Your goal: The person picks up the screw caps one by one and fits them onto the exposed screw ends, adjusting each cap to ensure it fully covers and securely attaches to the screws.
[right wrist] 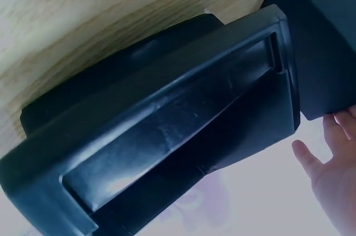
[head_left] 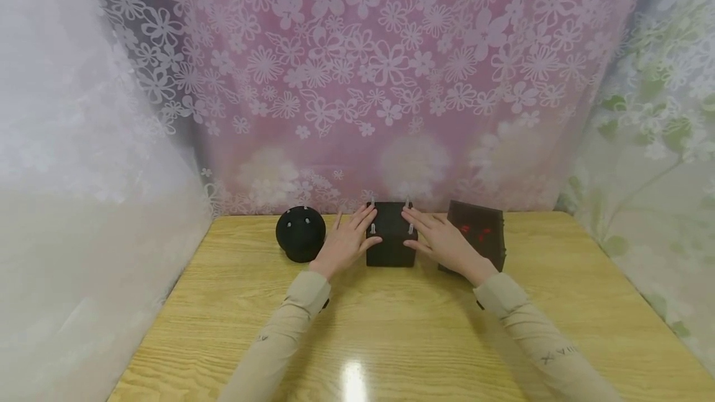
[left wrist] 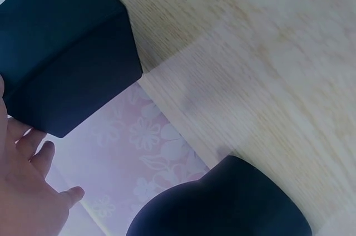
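Note:
A black box stands in the middle of the table's far side, with several small pale pegs on its top. My left hand lies along its left edge, fingers extended by the pegs there. On the opposite edge, my right hand has its fingers stretched towards the right-hand pegs. Neither hand visibly curls round anything. The left wrist view shows the left fingers at the side of the black box. In the right wrist view, the right fingers meet the lower edge of the black box.
Left of the left hand sits a rounded black object with several pale pegs. Behind the right hand, a dark box with a slanted face bears red marks. The wooden table ends at a pink floral curtain, with pale curtains at both sides.

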A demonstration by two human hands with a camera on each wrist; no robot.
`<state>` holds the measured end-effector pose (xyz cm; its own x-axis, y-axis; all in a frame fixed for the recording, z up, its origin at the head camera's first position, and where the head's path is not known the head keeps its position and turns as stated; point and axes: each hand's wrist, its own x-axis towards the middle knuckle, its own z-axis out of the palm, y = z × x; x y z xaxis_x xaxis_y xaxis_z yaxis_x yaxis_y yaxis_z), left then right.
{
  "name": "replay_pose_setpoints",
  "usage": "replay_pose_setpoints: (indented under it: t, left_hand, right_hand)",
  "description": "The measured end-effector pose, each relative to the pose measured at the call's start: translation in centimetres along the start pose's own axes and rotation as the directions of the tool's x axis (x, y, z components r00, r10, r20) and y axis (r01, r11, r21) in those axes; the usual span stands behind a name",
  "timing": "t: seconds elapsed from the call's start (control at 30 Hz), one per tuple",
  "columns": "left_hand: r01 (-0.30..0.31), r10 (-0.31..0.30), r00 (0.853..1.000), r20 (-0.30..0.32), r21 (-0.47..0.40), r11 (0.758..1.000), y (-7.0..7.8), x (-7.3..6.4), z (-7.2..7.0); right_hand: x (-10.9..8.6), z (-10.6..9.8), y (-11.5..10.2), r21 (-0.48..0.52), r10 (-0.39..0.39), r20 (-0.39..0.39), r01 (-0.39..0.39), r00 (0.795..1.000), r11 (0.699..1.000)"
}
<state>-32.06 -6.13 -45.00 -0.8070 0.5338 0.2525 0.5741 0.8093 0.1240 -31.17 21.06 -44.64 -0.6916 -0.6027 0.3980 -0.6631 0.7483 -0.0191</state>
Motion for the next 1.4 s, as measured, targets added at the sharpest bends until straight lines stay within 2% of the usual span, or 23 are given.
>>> replay_pose_setpoints:
  t: [0.27, 0.63, 1.07, 1.4]
  left_hand:
    - [0.001, 0.000, 1.000, -0.012, 0.025, 1.000, 0.3, -0.8, 0.2]
    - [0.000, 0.000, 1.000, -0.024, 0.001, 1.000, 0.7, -1.6, 0.2]
    - [0.000, 0.000, 0.999, -0.047, 0.002, 1.000, 1.2, -2.3, 0.0]
    - [-0.008, 0.008, 0.998, -0.066, -0.008, 1.000, 1.3, -2.9, 0.2]
  right_hand:
    - [-0.4, 0.3, -0.3, -0.015, -0.017, -0.013, 0.016, 1.000, 1.000]
    - [-1.0, 0.2, -1.1, 0.025, 0.000, -0.014, 0.000, 1.000, 1.000]
    - [-1.3, -0.1, -1.6, -0.017, -0.031, -0.032, 0.031, 0.999, 0.999]
    - [-1.7, -0.3, -2.1, -0.004, -0.044, -0.047, 0.044, 0.998, 0.999]
